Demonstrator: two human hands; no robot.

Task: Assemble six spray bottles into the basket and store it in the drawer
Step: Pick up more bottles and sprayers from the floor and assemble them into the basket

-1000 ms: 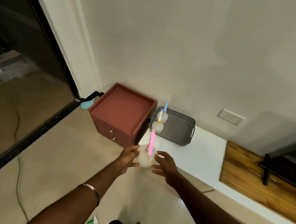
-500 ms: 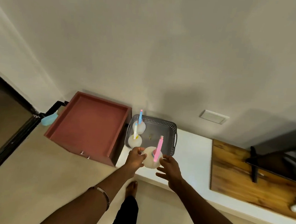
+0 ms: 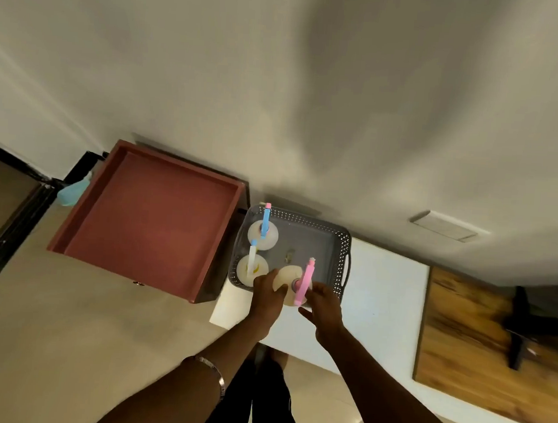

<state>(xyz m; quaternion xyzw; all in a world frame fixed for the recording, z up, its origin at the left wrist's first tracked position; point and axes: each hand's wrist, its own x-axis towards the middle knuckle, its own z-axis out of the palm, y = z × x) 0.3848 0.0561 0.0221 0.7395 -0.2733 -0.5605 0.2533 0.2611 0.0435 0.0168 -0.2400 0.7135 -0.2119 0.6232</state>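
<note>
A grey perforated basket [image 3: 343,245] sits on the white counter against the wall. Inside it stand two white spray bottles, one with a blue sprayer [image 3: 264,230] at the back left and one with a white sprayer [image 3: 250,268] in front of it. My left hand [image 3: 267,294] grips a third white bottle with a pink sprayer [image 3: 294,286] over the basket's front edge. My right hand [image 3: 325,305] is just right of the bottle, fingers spread beside the pink sprayer, touching or nearly touching it.
A red-brown drawer cabinet [image 3: 151,219] stands on the floor left of the counter, its knob [image 3: 137,283] facing me. A wooden board [image 3: 479,344] with a dark object lies at the counter's right. A wall plate [image 3: 445,225] is above. My legs are below.
The view has tilted further down and closer. My hands carried the pink-sprayer bottle from in front of the counter up over the basket's front edge.
</note>
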